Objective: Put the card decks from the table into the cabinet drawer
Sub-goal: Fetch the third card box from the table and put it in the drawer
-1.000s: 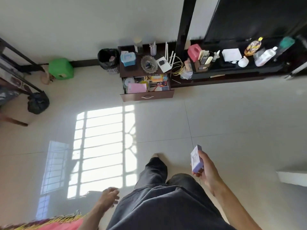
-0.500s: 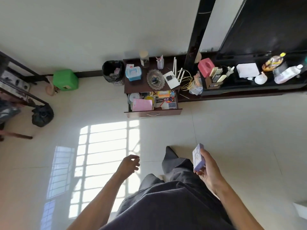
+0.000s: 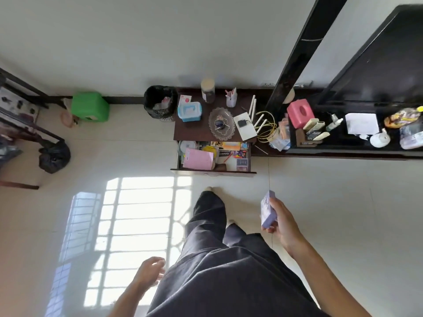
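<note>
My right hand (image 3: 282,221) grips a pale purple card deck box (image 3: 267,209) at waist height, right of my legs. Ahead on the floor stands a dark brown cabinet (image 3: 194,131) with its drawer (image 3: 212,172) pulled open. The drawer holds a pink pad, several card boxes and other small items. My left hand (image 3: 150,272) hangs low beside my left thigh, fingers loosely apart and holding nothing. The drawer front lies about a step beyond my forward foot.
A black waste bin (image 3: 160,101) and a green stool (image 3: 90,106) stand left of the cabinet by the wall. A low black TV shelf (image 3: 343,152) crowded with bottles and boxes runs to the right. A black bag (image 3: 53,156) lies far left. Sunlight patches the tiled floor.
I have walked closer to the cabinet, so the open drawer looks larger and nearer. My left hand swung forward, then back down beside my thigh. The deck stays in my right hand.
</note>
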### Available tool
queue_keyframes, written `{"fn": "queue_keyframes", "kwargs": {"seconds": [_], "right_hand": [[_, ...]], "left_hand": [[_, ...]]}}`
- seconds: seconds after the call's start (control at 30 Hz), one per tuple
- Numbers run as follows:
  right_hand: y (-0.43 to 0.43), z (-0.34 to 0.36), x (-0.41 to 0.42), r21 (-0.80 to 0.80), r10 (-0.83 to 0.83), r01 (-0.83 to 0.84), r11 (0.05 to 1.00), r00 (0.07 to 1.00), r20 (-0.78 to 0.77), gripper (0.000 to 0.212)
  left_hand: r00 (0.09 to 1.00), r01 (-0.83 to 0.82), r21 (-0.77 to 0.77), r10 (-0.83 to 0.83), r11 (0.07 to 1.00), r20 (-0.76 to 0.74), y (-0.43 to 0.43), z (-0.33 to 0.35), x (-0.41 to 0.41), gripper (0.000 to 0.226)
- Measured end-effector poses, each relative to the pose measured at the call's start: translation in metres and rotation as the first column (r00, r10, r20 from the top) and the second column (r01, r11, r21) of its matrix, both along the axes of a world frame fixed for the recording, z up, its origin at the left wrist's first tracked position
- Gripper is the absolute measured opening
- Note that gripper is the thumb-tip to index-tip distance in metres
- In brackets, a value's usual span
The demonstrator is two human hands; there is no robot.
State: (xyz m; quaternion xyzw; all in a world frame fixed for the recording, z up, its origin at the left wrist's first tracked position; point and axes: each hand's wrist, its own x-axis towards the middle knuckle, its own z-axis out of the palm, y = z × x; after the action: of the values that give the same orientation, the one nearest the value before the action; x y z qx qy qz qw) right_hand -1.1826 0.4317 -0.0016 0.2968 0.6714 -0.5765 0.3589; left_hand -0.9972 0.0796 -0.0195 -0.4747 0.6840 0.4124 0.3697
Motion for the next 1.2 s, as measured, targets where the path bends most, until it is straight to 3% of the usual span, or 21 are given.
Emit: {"fn": "queue_keyframes", "kwargs": {"seconds": [0.13, 0.2, 0.33, 0.43, 0.53, 0.67, 0.8, 0.87, 1.07, 1.2], "right_hand": [[-0.019, -0.005, -0.055, 0.052, 0.009, -0.010, 0.999, 1.000, 0.028, 0.054], [-0.027, -0.008, -0.083, 0.076, 0.026, -0.031, 0.997, 0.997, 0.072, 0.042], [-0.038, -0.009, -0.120, 0.059, -0.040, 0.039, 0.997, 0.999, 0.015, 0.042], [-0.041, -0.017, -0.150, 0.049, -0.046, 0.047, 0.998, 0.999, -0.003, 0.026], [-0.044, -0.043, -0.190, 0.049, 0.015, -0.015, 0.999, 1.000, -0.008, 0.044], [-0.038, -0.114, -0.241, 0.043, 0.052, -0.053, 0.998, 0.998, 0.028, 0.056], [-0.026, -0.200, -0.280, 0.046, 0.037, -0.039, 0.998, 0.998, 0.051, 0.026], [-0.020, -0.240, -0.294, 0.056, 0.049, -0.052, 0.997, 0.998, 0.046, 0.023], [-0.009, -0.356, -0.315, 0.090, 0.160, -0.156, 0.984, 0.986, -0.041, 0.052], [-0.010, -0.435, -0.323, 0.121, 0.236, -0.221, 0.968, 0.963, -0.127, 0.050]], "left_hand": [[0.993, 0.119, 0.002, -0.119, 0.993, -0.009, -0.027, -0.013, -0.066, 0.027], [0.996, 0.086, 0.017, -0.085, 0.996, -0.038, -0.034, -0.013, -0.113, 0.024], [0.994, 0.061, 0.117, -0.049, 0.991, -0.101, -0.038, -0.010, -0.214, 0.023], [0.984, 0.087, 0.145, -0.063, 0.986, -0.167, -0.031, -0.016, -0.282, 0.024], [0.976, 0.102, 0.147, -0.071, 0.984, -0.205, -0.019, -0.044, -0.332, 0.024], [0.976, 0.097, 0.116, -0.071, 0.988, -0.208, -0.003, -0.113, -0.368, 0.022], [0.971, 0.175, -0.006, -0.173, 0.985, -0.164, -0.001, -0.197, -0.377, 0.022], [0.968, 0.201, -0.054, -0.207, 0.978, -0.139, -0.005, -0.239, -0.379, 0.022], [0.904, 0.385, -0.205, -0.412, 0.900, -0.113, -0.011, -0.352, -0.382, 0.018], [0.810, 0.484, -0.327, -0.557, 0.812, -0.184, -0.008, -0.440, -0.386, 0.022]]}}
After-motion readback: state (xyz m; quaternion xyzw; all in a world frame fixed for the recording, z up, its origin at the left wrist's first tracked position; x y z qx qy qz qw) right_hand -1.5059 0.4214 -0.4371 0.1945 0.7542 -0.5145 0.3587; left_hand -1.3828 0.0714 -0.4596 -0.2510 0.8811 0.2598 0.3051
